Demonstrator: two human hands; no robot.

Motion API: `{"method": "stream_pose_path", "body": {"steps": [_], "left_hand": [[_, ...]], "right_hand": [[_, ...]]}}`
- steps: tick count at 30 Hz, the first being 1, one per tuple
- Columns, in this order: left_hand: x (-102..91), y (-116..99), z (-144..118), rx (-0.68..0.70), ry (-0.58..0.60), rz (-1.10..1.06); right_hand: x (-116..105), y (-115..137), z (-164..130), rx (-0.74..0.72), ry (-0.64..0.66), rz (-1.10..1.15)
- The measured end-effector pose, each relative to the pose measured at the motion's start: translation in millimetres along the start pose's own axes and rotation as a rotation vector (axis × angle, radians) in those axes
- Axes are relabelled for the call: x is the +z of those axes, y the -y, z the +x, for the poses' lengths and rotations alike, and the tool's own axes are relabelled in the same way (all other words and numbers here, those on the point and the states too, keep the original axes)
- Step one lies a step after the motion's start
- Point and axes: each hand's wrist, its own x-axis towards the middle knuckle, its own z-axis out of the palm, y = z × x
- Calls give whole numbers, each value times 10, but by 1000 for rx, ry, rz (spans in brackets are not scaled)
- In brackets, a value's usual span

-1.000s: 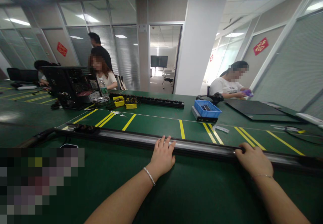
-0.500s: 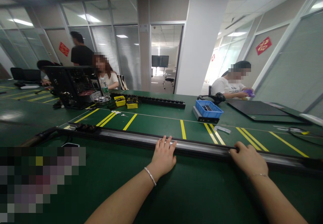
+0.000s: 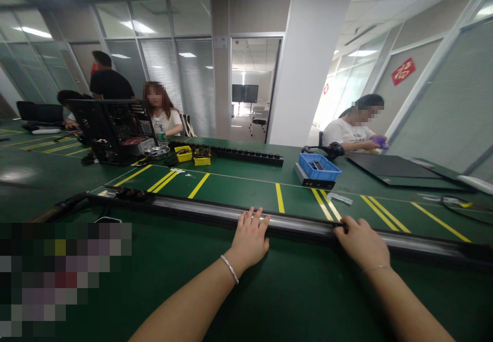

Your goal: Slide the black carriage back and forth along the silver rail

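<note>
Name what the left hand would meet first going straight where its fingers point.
Past the long black bar with a shiny top beneath it, the left hand would probably cross green tabletop and meet the long black strip with raised pieces; depth is unclear.

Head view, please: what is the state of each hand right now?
Left hand: open, fingers resting on the long dark bar.
Right hand: fingers curled at the same bar; whether it grips anything cannot be told.
</note>
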Motion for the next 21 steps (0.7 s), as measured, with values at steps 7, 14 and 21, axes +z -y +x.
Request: {"method": "stream_pose_path", "body": {"steps": [7, 14, 21], "left_hand": [[17, 11, -1, 6, -8, -17], [29, 13, 4, 4, -6, -13], [22, 6, 2, -2, 0, 1]], "right_hand": [[13, 97, -40, -58, -38, 10], [25, 84, -21, -66, -26, 42], [54, 73, -25, -66, -20, 41]]}}
